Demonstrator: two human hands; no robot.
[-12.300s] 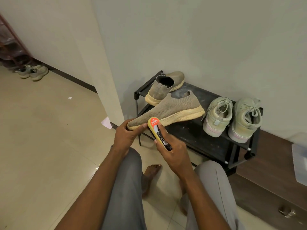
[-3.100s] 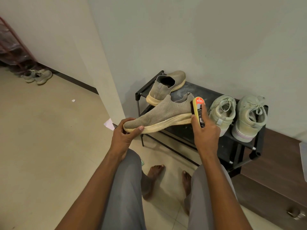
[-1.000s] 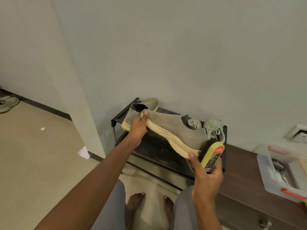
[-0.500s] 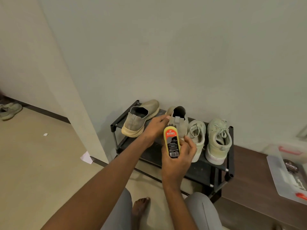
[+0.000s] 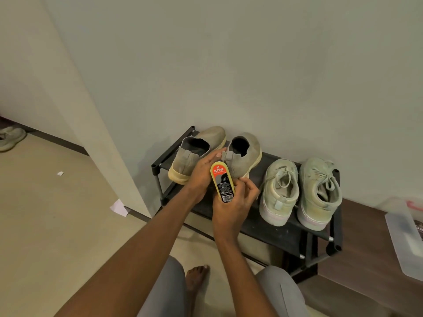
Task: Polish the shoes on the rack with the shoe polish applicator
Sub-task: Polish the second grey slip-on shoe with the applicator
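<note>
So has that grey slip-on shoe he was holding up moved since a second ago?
Yes. The slip-on shoe has gone from held out in front of the rack down onto its top shelf, beside its twin, heel toward the camera.

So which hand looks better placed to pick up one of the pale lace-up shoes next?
Probably the left hand. It only rests on the grey slip-on shoe, back on the rack. The right hand is nearer the lace-up shoe but grips the polish applicator.
</note>
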